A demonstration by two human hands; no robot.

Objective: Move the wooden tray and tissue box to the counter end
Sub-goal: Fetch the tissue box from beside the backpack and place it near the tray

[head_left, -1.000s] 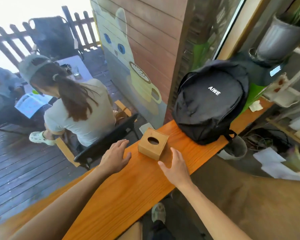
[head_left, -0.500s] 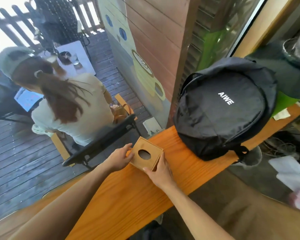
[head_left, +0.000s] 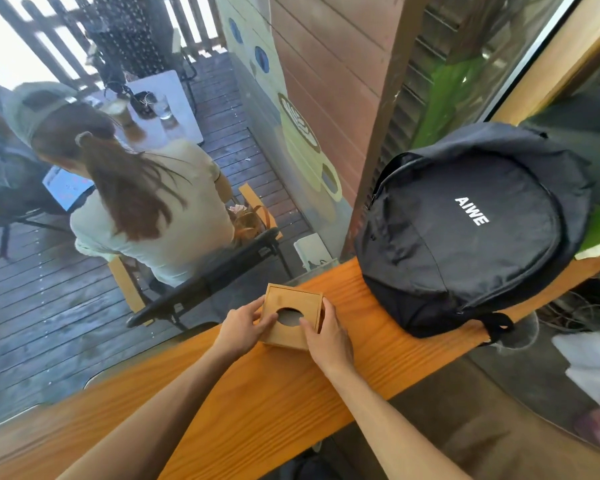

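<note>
A square wooden tissue box (head_left: 293, 299) with a round hole in its top sits on the orange wooden counter (head_left: 257, 403), near the window edge. My left hand (head_left: 241, 329) grips its left side, thumb resting on the lid by the hole. On the right side my right hand (head_left: 328, 336) holds the box, thumb on the lid. No wooden tray is visible in the head view.
A black backpack (head_left: 465, 230) marked AIWE lies on the counter just right of the box. Beyond the glass a person (head_left: 146, 202) sits on a chair at a deck table. White papers (head_left: 589, 362) lie low on the right.
Both hands reached forward from the counter top and closed on the sides of the tissue box. The view shifted closer to the box and backpack.
</note>
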